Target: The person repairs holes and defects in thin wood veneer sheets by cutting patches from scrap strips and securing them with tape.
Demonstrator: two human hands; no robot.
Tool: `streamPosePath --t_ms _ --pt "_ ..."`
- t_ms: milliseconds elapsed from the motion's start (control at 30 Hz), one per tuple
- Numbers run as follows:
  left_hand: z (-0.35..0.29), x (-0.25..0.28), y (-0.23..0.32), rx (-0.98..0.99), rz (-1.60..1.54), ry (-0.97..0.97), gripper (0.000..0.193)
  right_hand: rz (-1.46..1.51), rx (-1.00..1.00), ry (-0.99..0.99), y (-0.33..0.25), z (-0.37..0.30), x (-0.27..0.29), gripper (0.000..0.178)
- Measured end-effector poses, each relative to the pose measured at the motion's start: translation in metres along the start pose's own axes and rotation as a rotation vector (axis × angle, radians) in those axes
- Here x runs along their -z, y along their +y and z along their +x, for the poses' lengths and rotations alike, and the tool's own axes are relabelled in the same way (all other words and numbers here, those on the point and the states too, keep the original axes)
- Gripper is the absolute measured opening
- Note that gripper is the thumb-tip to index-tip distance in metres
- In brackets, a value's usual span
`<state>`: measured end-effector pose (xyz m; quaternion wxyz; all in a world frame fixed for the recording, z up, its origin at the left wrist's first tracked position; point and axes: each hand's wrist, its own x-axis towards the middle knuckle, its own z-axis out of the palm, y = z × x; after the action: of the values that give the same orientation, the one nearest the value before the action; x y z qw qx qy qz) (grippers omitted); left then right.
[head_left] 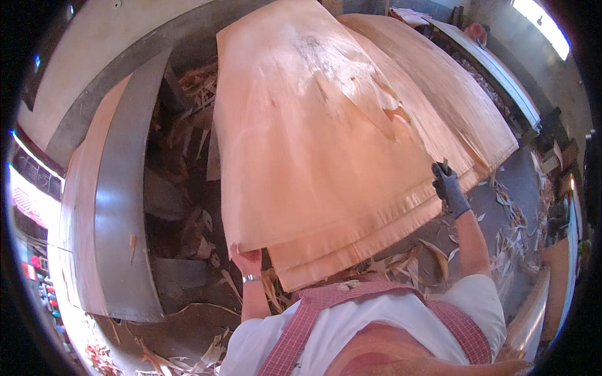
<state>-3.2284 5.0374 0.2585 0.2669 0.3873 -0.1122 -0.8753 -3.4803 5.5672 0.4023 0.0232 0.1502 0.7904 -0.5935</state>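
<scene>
Checked apron (290, 338) | left grip (248, 257), right grip (449, 187) pinching veneer sheet (320, 163) | scrap-strewn floor (485, 200) | beige wall (141, 20)

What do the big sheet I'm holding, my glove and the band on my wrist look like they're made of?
Sheet: probably thin wood veneer with a soft sheen, judging by its tan streaks and ragged split. Glove: seemingly matte grey fabric, darker and perhaps coated toward the tips. Band: likely polished metal, given its silvery glint.
</scene>
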Motion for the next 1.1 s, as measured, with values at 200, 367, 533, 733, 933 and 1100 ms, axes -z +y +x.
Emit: streamPosePath --t_ms 200,367,533,733,933,1100 --pt "0.012 0.032 -0.055 -0.121 0.326 0.116 0.033 -0.109 0.047 -0.041 0.000 0.076 0.079 0.050" --pt "-0.002 0.016 -0.084 -0.177 0.416 0.154 0.029 -0.069 0.077 -0.093 0.019 0.125 0.114 0.039" --pt "-0.011 -0.008 -0.119 -0.227 0.412 0.172 0.032 -0.050 0.095 -0.119 0.041 0.176 0.142 0.031" --pt "0.012 -0.017 -0.139 -0.216 0.574 0.295 0.028 -0.056 0.046 -0.194 0.040 0.210 0.154 0.033" --pt "0.019 0.005 -0.149 -0.244 0.569 0.372 0.032 -0.086 -0.039 -0.184 0.072 0.212 0.144 0.033" --pt "-0.006 0.001 -0.180 -0.200 0.513 0.418 0.029 -0.179 0.048 -0.147 0.113 0.226 0.165 0.037"
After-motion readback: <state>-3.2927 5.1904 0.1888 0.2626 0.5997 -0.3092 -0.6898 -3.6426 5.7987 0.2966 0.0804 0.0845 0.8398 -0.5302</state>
